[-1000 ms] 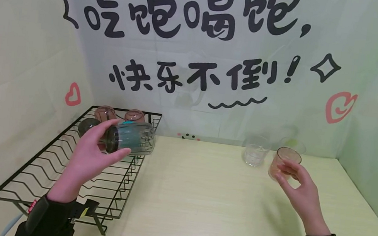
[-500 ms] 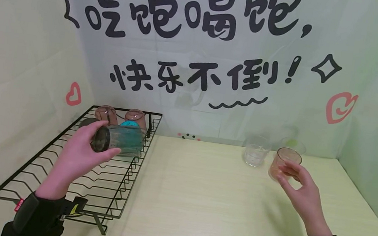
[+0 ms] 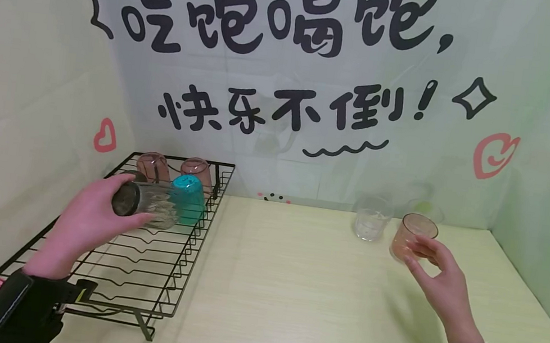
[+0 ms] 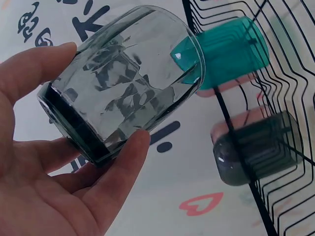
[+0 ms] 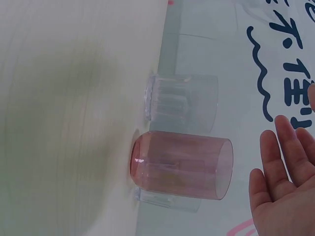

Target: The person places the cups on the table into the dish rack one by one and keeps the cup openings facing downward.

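Observation:
My left hand [image 3: 86,221] grips a clear drinking glass [image 3: 158,206] by its thick dark base. The glass is tilted on its side over the black wire rack [image 3: 157,314], its mouth pointing right. In the head view it overlaps an upside-down teal cup [image 3: 192,193] on the rack. My right hand [image 3: 438,280] is beside a pink see-through cup [image 3: 408,229] standing upright on the table. The right wrist view shows that hand's fingers [image 5: 274,162] loosely extended, with a gap between them and the pink cup's rim.
Two pink cups [image 3: 153,166] sit upside down at the rack's back, and a dark grey cup [image 4: 261,152] rests near the teal one. Clear glasses [image 3: 372,225] stand beside and behind the pink cup, near the printed back cloth [image 3: 255,163]. The table [image 3: 282,285] is pale wood.
My left hand has moved left and slightly down with the clear glass, uncovering the teal cup on the rack. My right hand has stayed almost still beside the pink cup.

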A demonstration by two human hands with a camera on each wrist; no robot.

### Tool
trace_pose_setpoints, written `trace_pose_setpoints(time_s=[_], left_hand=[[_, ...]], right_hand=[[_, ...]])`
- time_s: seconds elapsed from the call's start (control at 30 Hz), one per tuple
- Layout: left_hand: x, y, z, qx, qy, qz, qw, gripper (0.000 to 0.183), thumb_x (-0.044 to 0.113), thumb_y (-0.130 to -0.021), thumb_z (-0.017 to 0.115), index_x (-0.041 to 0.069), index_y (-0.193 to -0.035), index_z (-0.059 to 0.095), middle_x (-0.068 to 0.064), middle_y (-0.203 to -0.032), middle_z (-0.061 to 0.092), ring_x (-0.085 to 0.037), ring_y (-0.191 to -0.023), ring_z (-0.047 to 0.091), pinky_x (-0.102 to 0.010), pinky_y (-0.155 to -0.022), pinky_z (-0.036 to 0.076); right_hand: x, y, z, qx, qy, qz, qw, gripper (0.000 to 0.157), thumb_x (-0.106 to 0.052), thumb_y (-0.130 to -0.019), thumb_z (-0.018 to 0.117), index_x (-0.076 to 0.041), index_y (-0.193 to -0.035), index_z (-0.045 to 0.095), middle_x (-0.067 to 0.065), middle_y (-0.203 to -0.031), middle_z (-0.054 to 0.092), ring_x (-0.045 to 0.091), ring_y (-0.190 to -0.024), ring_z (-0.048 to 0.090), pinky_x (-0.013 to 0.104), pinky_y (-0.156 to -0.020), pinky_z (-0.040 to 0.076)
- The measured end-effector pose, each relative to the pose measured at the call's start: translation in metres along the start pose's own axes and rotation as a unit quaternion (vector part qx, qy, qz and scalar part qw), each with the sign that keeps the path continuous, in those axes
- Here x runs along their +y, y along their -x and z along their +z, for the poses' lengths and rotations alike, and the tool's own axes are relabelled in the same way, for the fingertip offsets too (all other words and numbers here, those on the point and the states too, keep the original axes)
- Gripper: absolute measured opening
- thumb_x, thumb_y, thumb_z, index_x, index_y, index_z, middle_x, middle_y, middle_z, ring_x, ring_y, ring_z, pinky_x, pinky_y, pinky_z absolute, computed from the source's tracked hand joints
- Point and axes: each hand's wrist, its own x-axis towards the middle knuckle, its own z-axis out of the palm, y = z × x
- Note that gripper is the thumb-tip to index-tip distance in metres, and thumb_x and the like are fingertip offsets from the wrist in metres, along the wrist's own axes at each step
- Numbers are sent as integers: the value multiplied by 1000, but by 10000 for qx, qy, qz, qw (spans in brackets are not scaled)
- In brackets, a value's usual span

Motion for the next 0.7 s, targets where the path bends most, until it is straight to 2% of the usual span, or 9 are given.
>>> trace_pose_setpoints(time_s=[0.13,0.43,0.7], left_hand=[[-9,-2,-3,-251,-38,-139,9996,91,40,-83,80,-10,-144,36,-34,-127,50,-48,-110,49,-59,-81,47],[-34,-6,-4,-548,-272,-353,9975,91,36,-82,79,-18,-141,34,-41,-132,43,-57,-117,43,-67,-90,41],[-42,-12,-6,-884,-559,-516,9932,95,39,-81,79,-20,-139,34,-44,-131,44,-59,-117,43,-68,-91,41]], right_hand=[[1,0,1,-22,17,5,10000,46,-8,-90,74,-2,-132,56,7,-115,66,-11,-104,51,9,-89,34],[3,-3,-2,-36,239,-20,9997,47,-12,-90,75,-3,-132,56,17,-115,65,-13,-103,50,10,-87,33],[5,-1,-1,-54,185,30,9998,48,-11,-90,74,0,-132,55,19,-115,65,-13,-103,50,8,-88,33]])
